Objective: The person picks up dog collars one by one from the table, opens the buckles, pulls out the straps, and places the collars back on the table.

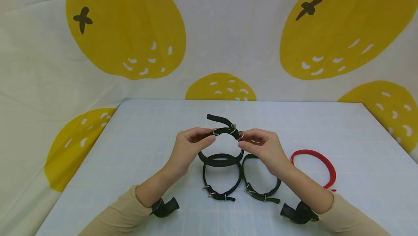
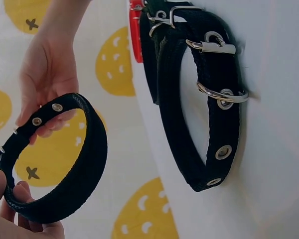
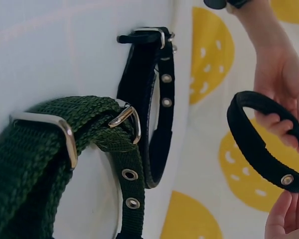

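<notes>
Between both hands a black collar (image 1: 225, 130) is held up in a loop, its free strap end sticking up to the left. My left hand (image 1: 187, 145) pinches its band left of the buckle. With thumb and fingers, my right hand (image 1: 263, 148) holds it beside the metal ring. Metal eyelets show along the band of this collar (image 2: 92, 164) in the left wrist view. Below it, a second black collar (image 1: 221, 195) lies buckled on the table. A dark green collar (image 3: 30, 154) sits to its right, partly behind the right hand in the head view.
A red collar (image 1: 332, 172) lies farther right on the white table (image 1: 147, 127), partly covered by the right forearm. Black wrist-worn devices (image 1: 166, 207) hang under both forearms. Behind the table, a white cloth (image 1: 228, 29) carries yellow fruit shapes.
</notes>
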`<move>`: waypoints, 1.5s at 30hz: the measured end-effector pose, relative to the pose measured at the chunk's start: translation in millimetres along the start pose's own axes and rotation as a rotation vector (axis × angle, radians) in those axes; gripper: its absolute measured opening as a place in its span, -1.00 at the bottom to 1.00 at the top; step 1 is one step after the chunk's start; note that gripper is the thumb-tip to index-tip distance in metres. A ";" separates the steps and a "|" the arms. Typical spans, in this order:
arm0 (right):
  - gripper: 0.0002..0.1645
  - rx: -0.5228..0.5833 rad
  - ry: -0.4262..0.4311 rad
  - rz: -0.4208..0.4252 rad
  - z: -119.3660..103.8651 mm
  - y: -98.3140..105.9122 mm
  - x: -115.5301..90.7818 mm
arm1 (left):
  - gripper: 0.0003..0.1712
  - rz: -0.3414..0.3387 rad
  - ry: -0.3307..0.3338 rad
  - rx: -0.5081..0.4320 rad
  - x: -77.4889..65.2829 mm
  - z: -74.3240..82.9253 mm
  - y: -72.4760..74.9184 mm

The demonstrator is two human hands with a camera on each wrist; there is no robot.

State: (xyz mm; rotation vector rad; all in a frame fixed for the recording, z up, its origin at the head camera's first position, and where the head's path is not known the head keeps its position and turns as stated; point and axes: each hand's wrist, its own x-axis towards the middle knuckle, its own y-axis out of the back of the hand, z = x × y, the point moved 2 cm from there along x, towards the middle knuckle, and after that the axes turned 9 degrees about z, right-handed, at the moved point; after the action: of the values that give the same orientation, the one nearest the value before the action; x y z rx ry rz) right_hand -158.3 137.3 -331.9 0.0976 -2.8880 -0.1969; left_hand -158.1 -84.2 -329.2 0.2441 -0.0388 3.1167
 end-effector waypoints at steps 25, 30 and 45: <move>-0.59 0.128 -0.065 0.013 -1.3 -5.6 -2.5 | -0.73 0.101 -0.067 -0.053 -2.9 8.6 0.1; -0.62 0.158 -0.051 0.102 -0.1 -5.1 -4.9 | -0.75 0.068 -0.092 0.027 -1.4 11.0 2.6; -0.66 -0.045 0.352 0.098 -8.1 -9.6 -9.6 | -0.78 0.037 -0.677 0.279 -0.4 21.5 3.8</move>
State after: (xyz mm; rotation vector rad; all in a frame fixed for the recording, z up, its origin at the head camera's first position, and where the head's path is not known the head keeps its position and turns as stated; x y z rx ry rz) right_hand -146.5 127.6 -327.8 -0.0170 -2.5290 -0.2037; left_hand -154.5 -88.6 -308.1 1.2890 0.3852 2.8960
